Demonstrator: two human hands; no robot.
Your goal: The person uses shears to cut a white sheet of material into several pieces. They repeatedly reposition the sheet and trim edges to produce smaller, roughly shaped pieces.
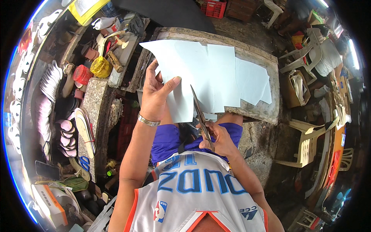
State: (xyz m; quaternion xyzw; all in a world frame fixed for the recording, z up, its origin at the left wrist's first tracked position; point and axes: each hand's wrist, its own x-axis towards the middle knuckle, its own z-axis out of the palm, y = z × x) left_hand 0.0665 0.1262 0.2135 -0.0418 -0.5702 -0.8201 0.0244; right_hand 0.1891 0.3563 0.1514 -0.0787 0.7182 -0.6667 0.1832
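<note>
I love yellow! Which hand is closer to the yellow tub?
Left. The left hand, holding the pale sheet, is right of the tub; the right hand, holding scissors, is farther right, nearer the body.

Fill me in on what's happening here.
A person grips a pale blue sheet with the left hand, thumb on top. The right hand holds scissors against that sheet's edge; whether they are biting in is unclear. More pale blue pieces overlap on the worktable.
</note>
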